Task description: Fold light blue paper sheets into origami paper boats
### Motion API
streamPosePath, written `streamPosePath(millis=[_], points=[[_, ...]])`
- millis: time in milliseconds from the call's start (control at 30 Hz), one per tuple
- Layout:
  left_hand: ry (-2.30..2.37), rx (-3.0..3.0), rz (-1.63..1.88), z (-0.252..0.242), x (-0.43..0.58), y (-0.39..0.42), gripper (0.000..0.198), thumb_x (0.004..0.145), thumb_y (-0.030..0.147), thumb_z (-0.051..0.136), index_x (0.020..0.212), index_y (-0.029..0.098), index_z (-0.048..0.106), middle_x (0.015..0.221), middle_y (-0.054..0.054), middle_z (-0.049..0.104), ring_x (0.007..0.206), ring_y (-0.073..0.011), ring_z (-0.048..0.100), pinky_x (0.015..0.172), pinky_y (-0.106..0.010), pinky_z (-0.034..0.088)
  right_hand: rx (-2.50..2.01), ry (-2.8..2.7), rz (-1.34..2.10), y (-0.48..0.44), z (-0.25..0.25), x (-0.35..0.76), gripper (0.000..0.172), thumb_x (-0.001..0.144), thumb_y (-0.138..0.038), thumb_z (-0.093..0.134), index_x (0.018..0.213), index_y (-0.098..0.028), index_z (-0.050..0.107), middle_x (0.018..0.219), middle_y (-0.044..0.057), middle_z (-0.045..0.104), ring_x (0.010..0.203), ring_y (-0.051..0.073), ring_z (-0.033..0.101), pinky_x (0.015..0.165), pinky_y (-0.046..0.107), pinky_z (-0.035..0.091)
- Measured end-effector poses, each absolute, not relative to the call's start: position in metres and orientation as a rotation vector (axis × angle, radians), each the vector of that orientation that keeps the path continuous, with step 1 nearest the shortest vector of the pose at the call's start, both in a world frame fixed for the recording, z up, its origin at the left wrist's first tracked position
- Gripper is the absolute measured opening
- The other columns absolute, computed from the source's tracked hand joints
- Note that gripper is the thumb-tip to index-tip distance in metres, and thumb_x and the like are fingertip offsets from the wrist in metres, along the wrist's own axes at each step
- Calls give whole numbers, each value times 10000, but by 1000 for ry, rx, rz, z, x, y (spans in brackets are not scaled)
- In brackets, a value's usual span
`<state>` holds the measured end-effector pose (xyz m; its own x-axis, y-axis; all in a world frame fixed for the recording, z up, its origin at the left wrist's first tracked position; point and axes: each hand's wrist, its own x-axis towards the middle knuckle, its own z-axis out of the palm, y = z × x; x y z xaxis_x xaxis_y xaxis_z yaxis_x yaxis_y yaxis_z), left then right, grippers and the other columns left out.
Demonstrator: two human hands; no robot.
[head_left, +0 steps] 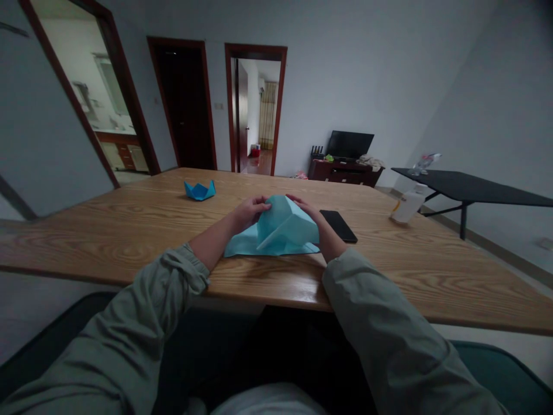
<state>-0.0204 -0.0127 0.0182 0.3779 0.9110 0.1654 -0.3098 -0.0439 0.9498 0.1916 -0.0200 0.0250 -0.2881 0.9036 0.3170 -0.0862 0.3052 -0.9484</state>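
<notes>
A light blue sheet of paper (288, 223), creased and partly folded up, is in front of me near the table's front edge. Part of it lies flat on the wood while the upper part stands raised between my hands. My left hand (250, 211) is closed on the raised part's left edge, thumb and fingers pinching it. At the far right side of the paper is my right hand (307, 208), mostly behind the raised fold; its fingertips are hidden, so its grip cannot be made out fully.
On the wooden table (142, 230) a folded blue paper boat (199, 191) stands at the back left. A black phone (339, 226) lies just right of my right hand. Farther right is a white container (408, 204), beside a black folding table (470, 185).
</notes>
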Motion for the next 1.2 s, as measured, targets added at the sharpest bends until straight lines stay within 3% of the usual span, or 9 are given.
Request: streamPosePath(millis=[133, 300, 467, 667, 800, 1000, 1100, 1200], points=[[708, 1217, 1407, 23, -30, -5, 285, 679, 313, 773, 830, 176, 573, 665, 37, 570, 546, -91, 522, 518, -213, 404, -760, -1382, 1434, -23, 17, 205, 513, 827, -645, 535, 968, -188, 721, 969, 81, 733, 970, 272, 666, 811, 402, 549], [805, 1257, 1625, 25, -36, 4, 253, 733, 329, 730, 858, 183, 565, 698, 26, 601, 569, -98, 532, 540, -212, 413, -871, -1498, 1289, -18, 3, 205, 360, 650, -421, 837, 934, -225, 733, 932, 9, 728, 831, 168, 657, 777, 293, 529], [790, 1292, 1665, 25, -41, 9, 197, 769, 329, 700, 784, 172, 582, 664, 21, 567, 591, -100, 527, 572, -215, 430, -841, -1393, 1250, -19, 7, 204, 333, 619, -435, 849, 819, -210, 706, 809, -6, 705, 709, 143, 634, 699, 277, 515], [767, 1280, 1664, 26, -46, 9, 214, 795, 339, 674, 729, 179, 549, 609, 33, 486, 561, -97, 501, 562, -211, 420, -802, -1316, 1255, -22, 16, 205, 350, 613, -441, 841, 822, -213, 676, 800, -11, 686, 751, 144, 633, 727, 282, 522], [721, 1245, 1501, 27, -43, 0, 217, 787, 376, 673, 807, 200, 549, 684, 30, 544, 618, -115, 555, 582, -219, 446, -814, -1249, 1283, -20, 13, 205, 372, 618, -440, 833, 856, -226, 643, 791, -32, 654, 732, 127, 617, 667, 257, 523], [719, 1264, 1076, 21, -27, -16, 524, 763, 656, 616, 1058, 223, 591, 893, -51, 678, 787, -221, 658, 654, -345, 543, -888, -1091, 1281, -13, 2, 201, 395, 634, -430, 797, 911, -258, 574, 765, -65, 598, 633, 100, 570, 572, 236, 510], [791, 1405, 1098, 18, -20, -19, 569, 705, 605, 724, 1098, 212, 601, 879, -45, 679, 716, -185, 644, 569, -279, 512, -951, -1119, 1231, -10, -4, 198, 370, 678, -441, 757, 963, -266, 598, 826, -55, 619, 621, 83, 557, 552, 215, 481], [916, 1557, 1169, 18, -16, -23, 489, 687, 540, 768, 963, 160, 634, 684, -6, 602, 525, -112, 531, 418, -208, 385, -977, -1217, 1197, -10, -8, 189, 421, 724, -478, 712, 1091, -294, 618, 882, -25, 665, 673, 118, 600, 587, 249, 499]])
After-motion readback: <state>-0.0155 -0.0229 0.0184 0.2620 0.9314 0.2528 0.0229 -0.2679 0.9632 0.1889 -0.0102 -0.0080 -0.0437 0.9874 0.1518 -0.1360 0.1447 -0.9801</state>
